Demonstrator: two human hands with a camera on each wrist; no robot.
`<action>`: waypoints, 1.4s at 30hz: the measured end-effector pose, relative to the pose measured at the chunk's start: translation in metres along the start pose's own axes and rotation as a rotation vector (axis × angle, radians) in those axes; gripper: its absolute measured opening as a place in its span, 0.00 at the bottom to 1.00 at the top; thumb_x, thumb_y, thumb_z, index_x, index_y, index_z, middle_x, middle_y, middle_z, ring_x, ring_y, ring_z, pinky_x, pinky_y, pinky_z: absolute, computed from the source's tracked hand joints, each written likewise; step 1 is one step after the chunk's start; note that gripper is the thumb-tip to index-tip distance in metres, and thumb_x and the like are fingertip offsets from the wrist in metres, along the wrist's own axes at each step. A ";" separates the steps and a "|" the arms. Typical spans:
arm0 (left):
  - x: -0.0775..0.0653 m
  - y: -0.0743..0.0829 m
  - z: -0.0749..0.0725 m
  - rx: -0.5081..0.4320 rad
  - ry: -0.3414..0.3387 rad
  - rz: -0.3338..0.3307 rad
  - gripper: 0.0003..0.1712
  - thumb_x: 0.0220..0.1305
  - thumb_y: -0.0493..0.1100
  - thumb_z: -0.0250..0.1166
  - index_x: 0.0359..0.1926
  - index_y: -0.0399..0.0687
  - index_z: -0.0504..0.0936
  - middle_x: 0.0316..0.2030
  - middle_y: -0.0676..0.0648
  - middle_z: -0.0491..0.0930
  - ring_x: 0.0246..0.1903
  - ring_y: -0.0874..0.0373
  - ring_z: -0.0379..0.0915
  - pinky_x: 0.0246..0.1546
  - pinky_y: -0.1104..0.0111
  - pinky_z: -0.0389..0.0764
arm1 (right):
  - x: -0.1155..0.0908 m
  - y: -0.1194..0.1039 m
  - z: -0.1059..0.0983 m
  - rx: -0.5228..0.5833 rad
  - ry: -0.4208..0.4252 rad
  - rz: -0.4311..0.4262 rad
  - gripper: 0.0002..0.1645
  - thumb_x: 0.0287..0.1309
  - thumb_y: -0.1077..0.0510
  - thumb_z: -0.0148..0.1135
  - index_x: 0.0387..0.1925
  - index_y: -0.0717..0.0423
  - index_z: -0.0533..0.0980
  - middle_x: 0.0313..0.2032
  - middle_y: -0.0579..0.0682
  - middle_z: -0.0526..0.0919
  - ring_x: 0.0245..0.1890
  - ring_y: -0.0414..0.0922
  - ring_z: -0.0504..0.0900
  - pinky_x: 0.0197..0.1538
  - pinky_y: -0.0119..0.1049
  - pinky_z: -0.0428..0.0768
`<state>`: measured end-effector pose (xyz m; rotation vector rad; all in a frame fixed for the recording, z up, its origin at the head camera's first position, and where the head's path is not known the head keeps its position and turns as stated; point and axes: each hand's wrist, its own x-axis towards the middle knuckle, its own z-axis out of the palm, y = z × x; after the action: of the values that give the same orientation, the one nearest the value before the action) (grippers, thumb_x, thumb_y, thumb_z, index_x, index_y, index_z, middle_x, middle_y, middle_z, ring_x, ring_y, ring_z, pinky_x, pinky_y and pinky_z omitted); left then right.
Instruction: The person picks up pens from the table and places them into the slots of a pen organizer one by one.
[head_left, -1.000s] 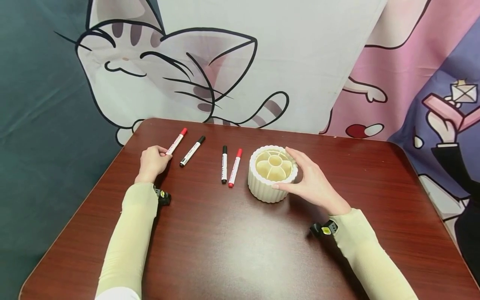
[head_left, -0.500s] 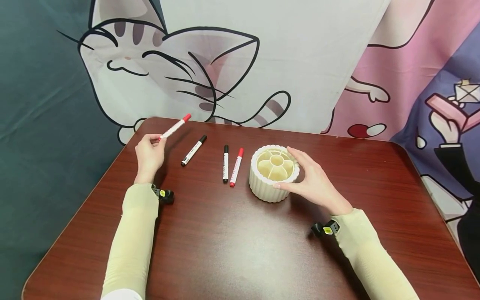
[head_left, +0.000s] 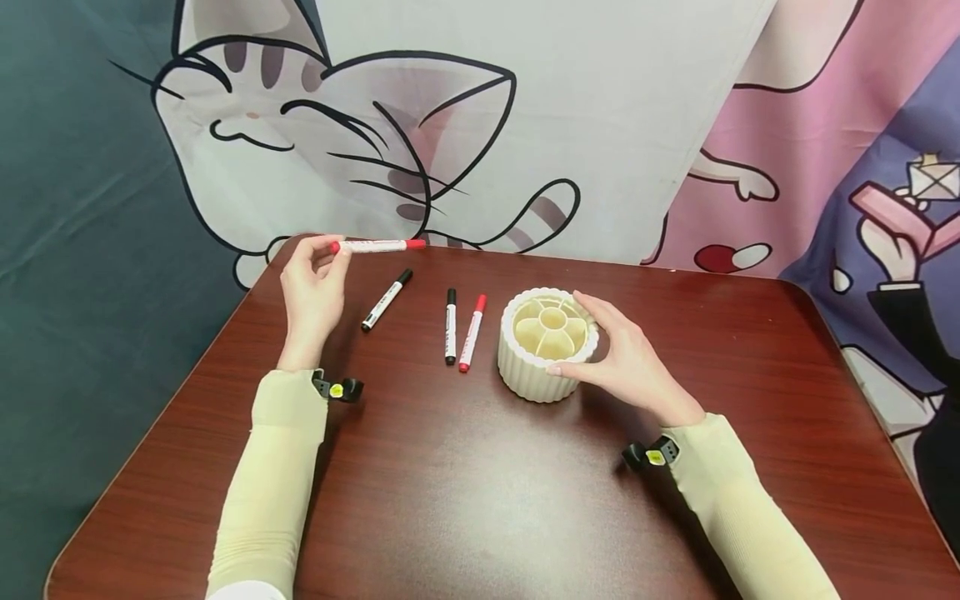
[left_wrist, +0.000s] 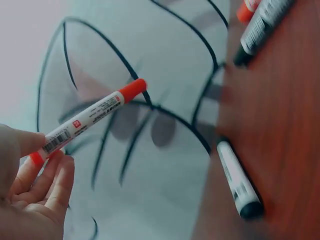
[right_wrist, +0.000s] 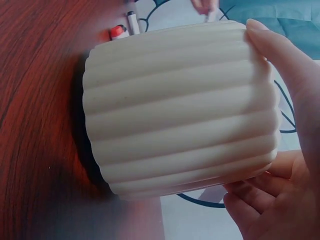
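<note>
My left hand (head_left: 313, 292) pinches a white marker (head_left: 375, 246) with red ends by one end, holding it level above the table's back left. In the left wrist view thumb and fingers grip that marker (left_wrist: 92, 119) near its barcode. My right hand (head_left: 633, 367) holds the rim of a cream ribbed round pen holder (head_left: 536, 379), thumb at the front and fingers behind. Inside, the holder has petal-shaped compartments around a central ring, and no pen shows in them. The right wrist view shows its fluted side (right_wrist: 180, 110) between thumb and fingers.
A black-capped marker (head_left: 387, 300) lies near my left hand on the brown table (head_left: 465, 467). Another black marker (head_left: 451, 327) and a red marker (head_left: 472, 333) lie side by side left of the holder. A cat-print curtain (head_left: 600, 108) hangs behind the table.
My left hand has lifted the red marker off the table and turned it from slanted to level, pointing right. The right hand stays on the pen holder.
</note>
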<state>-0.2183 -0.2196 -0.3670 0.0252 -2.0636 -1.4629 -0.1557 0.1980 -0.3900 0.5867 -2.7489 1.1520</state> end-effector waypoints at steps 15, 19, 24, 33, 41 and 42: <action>-0.025 0.064 0.054 -0.412 -0.129 0.180 0.16 0.67 0.29 0.66 0.55 0.28 0.79 0.45 0.43 0.81 0.45 0.52 0.81 0.52 0.63 0.81 | 0.001 0.000 0.000 0.015 0.001 -0.001 0.65 0.39 0.36 0.84 0.76 0.48 0.63 0.72 0.49 0.66 0.70 0.48 0.65 0.68 0.56 0.67; -0.035 0.076 0.067 -0.468 -0.194 0.233 0.17 0.66 0.26 0.67 0.54 0.27 0.79 0.45 0.41 0.81 0.44 0.51 0.82 0.52 0.60 0.82 | 0.001 0.000 0.000 0.015 0.002 0.003 0.64 0.40 0.36 0.84 0.77 0.47 0.63 0.72 0.49 0.66 0.70 0.48 0.65 0.68 0.57 0.67; -0.046 0.088 0.081 -0.482 -0.267 0.270 0.16 0.66 0.26 0.66 0.55 0.27 0.79 0.46 0.39 0.81 0.44 0.52 0.81 0.51 0.59 0.82 | 0.000 0.000 0.000 0.014 0.006 0.007 0.65 0.39 0.36 0.84 0.77 0.46 0.63 0.72 0.49 0.66 0.70 0.48 0.65 0.68 0.57 0.67; -0.062 0.104 0.097 -0.426 -0.353 0.234 0.15 0.66 0.25 0.65 0.53 0.25 0.80 0.46 0.37 0.81 0.44 0.52 0.81 0.49 0.61 0.83 | 0.000 0.001 0.001 0.011 0.008 0.013 0.65 0.39 0.36 0.84 0.76 0.45 0.63 0.72 0.48 0.66 0.70 0.48 0.65 0.68 0.58 0.66; -0.074 0.105 0.107 -0.391 -0.428 0.237 0.15 0.65 0.25 0.66 0.53 0.28 0.83 0.45 0.37 0.81 0.43 0.48 0.81 0.47 0.61 0.84 | 0.001 0.002 0.002 0.017 0.006 0.013 0.64 0.39 0.35 0.84 0.77 0.45 0.63 0.72 0.48 0.66 0.70 0.48 0.65 0.68 0.57 0.67; -0.075 0.101 0.110 -0.389 -0.438 0.242 0.15 0.65 0.25 0.66 0.53 0.28 0.83 0.45 0.36 0.82 0.44 0.47 0.81 0.47 0.60 0.84 | 0.001 0.002 0.002 0.018 0.007 0.013 0.65 0.39 0.35 0.84 0.77 0.45 0.63 0.72 0.48 0.66 0.70 0.48 0.66 0.68 0.58 0.67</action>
<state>-0.1780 -0.0600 -0.3370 -0.7323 -1.9706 -1.7994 -0.1569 0.1978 -0.3920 0.5666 -2.7435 1.1810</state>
